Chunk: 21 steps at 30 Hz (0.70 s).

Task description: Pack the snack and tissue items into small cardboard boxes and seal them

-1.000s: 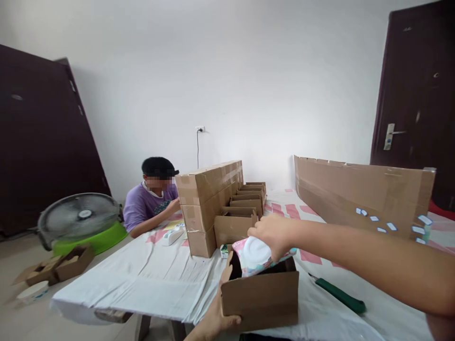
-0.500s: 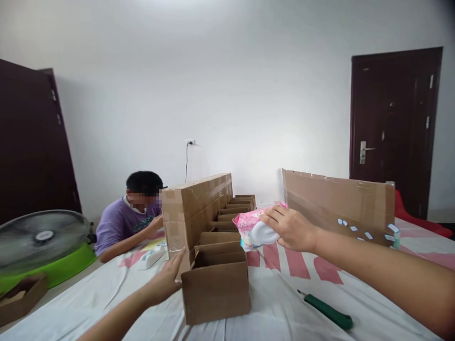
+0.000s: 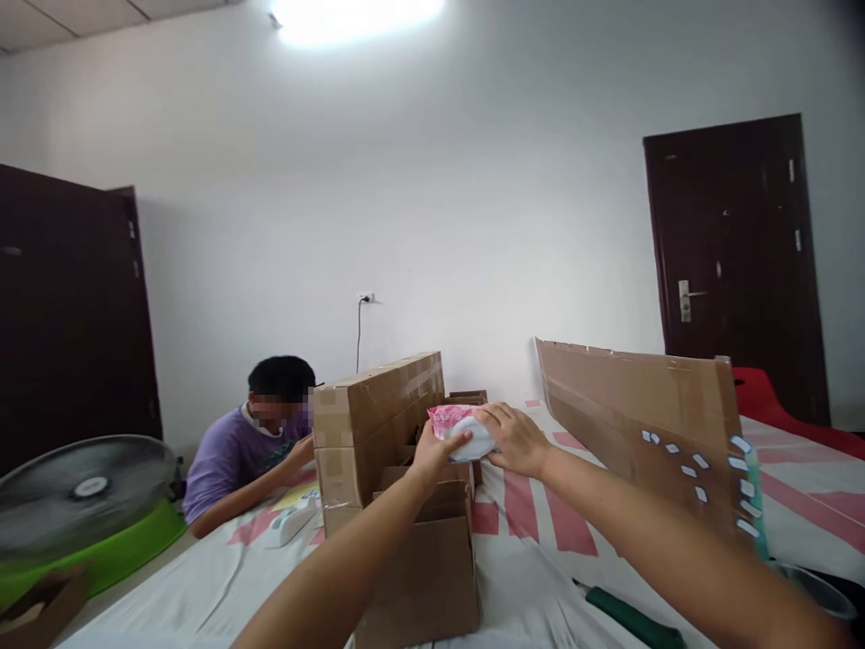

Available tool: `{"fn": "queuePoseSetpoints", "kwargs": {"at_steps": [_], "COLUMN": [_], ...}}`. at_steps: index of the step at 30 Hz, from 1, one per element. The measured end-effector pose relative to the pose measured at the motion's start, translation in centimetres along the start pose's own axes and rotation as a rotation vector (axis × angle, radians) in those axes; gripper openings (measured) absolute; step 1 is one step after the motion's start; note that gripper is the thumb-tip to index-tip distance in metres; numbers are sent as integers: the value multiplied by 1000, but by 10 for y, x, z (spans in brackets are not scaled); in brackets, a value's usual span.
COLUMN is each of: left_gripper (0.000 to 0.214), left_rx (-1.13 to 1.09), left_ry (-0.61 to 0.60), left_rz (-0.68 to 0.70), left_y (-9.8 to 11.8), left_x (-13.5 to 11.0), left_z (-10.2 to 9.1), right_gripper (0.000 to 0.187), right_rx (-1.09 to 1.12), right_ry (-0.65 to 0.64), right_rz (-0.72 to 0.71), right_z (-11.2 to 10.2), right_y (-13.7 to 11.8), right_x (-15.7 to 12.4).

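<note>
Both of my hands hold a pink and white soft packet (image 3: 462, 433) in the air above a row of open cardboard boxes. My left hand (image 3: 436, 452) grips its near left end with curled fingers. My right hand (image 3: 514, 438) is closed over its right side from above. Directly below stands the nearest open box (image 3: 423, 563), with more open boxes (image 3: 466, 397) lined up behind it. A stack of taped long cartons (image 3: 368, 424) stands to their left.
A person in a purple shirt (image 3: 236, 455) sits at the table's far left, hands by a white device (image 3: 287, 525). A long cardboard panel with white stickers (image 3: 649, 419) stands at right. A green-handled tool (image 3: 632, 619) lies near it. A fan (image 3: 81, 491) sits left.
My left hand left the near box's flap and rose to take the packet's left end. My right hand carried the packet farther back over the row. The view tilted upward.
</note>
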<state>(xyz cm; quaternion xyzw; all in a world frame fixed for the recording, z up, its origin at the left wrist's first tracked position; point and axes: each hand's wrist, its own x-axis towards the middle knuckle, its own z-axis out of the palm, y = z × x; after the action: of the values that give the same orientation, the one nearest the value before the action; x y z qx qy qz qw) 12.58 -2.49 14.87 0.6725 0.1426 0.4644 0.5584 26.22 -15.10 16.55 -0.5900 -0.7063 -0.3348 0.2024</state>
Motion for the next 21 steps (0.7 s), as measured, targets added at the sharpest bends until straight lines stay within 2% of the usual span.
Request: {"fn": "queuePoseSetpoints", "kwargs": {"at_steps": [3,6,9,11,14,16,19,21], "left_gripper": [60,56,54,57,64,71,77,79], "left_rx": [-7,-18,-15,-13,-15,-11,24,60], "left_ry": [43,76,96,72,-5,-36,-101,-181], "left_rz": [8,25,31,33,42,45,55,29], "left_y": [-5,-6,-2,3,11,13,5,-10], "left_x": [5,10,13,10,-6,-25,-66,-99], "left_z": [-7,-16,-18,-13,3,11,9,-3], "right_gripper": [84,89,86,86,69,57,49,48], "right_rx": [54,186,433,729,1157,1317,1400,1356], "right_ry": [48,69,88,152,242,301,350,311], "right_rz": [111,390,598,688,698,665,649,612], "right_z": [14,27,36,38,33,28,22,25], "right_y": [21,33,33,25,3,-16,-48,-70], "right_x": [-15,-28,-31,-27,-22,-28,-59,-90]}}
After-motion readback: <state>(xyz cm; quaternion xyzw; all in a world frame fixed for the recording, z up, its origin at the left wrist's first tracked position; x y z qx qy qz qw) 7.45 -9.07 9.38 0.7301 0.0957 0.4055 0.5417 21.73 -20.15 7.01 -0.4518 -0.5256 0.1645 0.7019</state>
